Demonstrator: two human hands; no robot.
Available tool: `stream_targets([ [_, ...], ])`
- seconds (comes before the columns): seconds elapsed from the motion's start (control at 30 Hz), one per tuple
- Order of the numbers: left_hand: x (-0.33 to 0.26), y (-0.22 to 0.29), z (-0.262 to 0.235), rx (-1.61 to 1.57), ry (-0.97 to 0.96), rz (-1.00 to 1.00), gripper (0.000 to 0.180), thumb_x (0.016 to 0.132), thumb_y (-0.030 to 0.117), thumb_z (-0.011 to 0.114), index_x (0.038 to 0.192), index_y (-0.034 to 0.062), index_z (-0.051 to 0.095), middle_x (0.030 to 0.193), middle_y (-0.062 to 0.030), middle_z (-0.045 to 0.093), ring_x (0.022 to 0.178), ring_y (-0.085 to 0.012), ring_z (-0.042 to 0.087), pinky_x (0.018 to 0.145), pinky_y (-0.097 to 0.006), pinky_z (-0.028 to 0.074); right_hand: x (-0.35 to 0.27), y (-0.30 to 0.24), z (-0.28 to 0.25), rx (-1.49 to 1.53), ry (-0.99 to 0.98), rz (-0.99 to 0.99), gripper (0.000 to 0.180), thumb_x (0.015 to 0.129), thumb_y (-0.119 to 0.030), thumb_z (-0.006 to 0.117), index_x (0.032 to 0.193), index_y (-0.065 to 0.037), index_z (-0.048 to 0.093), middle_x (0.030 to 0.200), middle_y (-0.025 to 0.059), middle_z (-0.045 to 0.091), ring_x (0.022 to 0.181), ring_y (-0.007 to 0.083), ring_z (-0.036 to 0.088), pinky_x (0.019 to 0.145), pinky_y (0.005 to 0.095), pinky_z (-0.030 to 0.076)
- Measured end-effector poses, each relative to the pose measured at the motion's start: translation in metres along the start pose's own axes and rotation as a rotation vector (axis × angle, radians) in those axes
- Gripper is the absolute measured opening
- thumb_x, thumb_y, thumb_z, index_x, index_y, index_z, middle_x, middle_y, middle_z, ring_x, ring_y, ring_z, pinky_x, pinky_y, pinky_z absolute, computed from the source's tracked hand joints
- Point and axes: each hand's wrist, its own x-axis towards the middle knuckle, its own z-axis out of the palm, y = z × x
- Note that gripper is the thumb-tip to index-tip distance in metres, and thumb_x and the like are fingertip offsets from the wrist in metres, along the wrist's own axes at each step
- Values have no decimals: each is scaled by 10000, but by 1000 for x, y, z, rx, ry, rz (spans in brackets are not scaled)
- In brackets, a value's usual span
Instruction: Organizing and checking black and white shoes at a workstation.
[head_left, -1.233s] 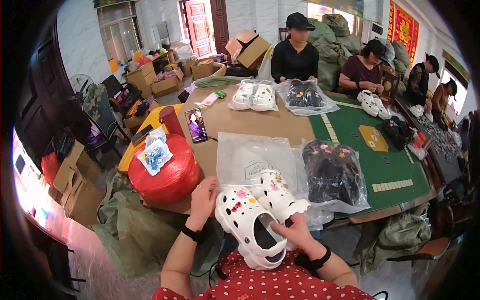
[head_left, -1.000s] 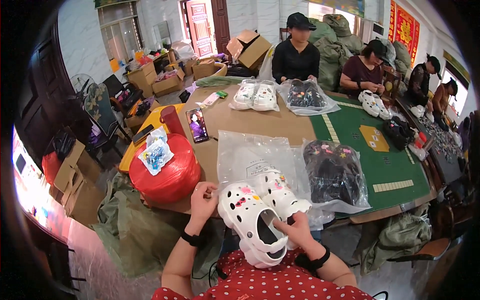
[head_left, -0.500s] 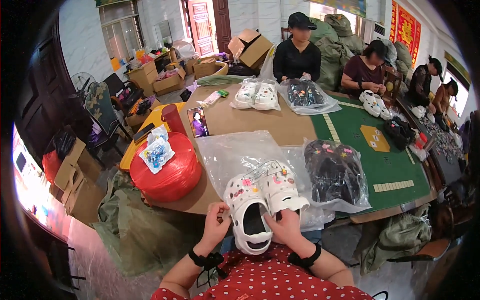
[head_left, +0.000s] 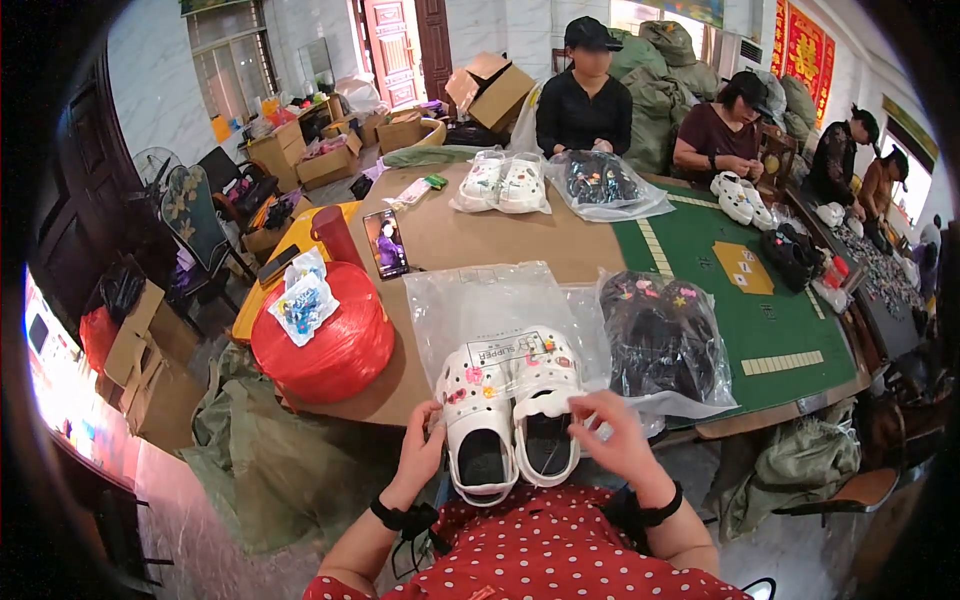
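A pair of white clogs (head_left: pixel 483 418) with colourful charms lies side by side in front of me, heels toward my body. Their toes are inside a clear plastic bag (head_left: pixel 470 300) that spreads over the table beyond them. My left hand (head_left: pixel 422 445) is at the outer side of the left clog, its fingers pinched at the bag's edge. Beside the right clog, my right hand (head_left: pixel 612 435) has thumb and fingers curled together at the other edge of the bag. Just to the right, a bagged pair of black clogs (head_left: pixel 660 340) rests on the table.
On the left sit a big red roll of plastic twine (head_left: pixel 325 345) with small packets on top, a dark red cup (head_left: pixel 334 235) and a propped phone (head_left: pixel 386 244). Bagged white clogs (head_left: pixel 500 185) stand farther back. A co-worker (head_left: pixel 585 110) sits across the table (head_left: pixel 540 240).
My right hand has come out of the right clog and moved to its outer side. The clogs now lie flatter and straighter, with the bag over their toes.
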Motion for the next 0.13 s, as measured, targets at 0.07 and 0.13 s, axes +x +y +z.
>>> stream_targets([
  [0.07,-1,13,2,10,-17,-17,361,974,44,554,1327,43,481,1167,-71,571,1073,-154,542,964,-290,439,6,17,-7,181,14,65,493,821,-80,771,1294,-87,635,1069,93,637,939,210,631,753,313,536],
  [0.13,-1,15,2,-76,-60,-142,369,982,71,567,1338,51,475,1207,-92,570,1126,-159,531,1005,-293,422,7,19,-16,107,-27,-24,696,796,-121,801,1432,-137,518,1277,122,552,1076,255,588,843,329,519],
])
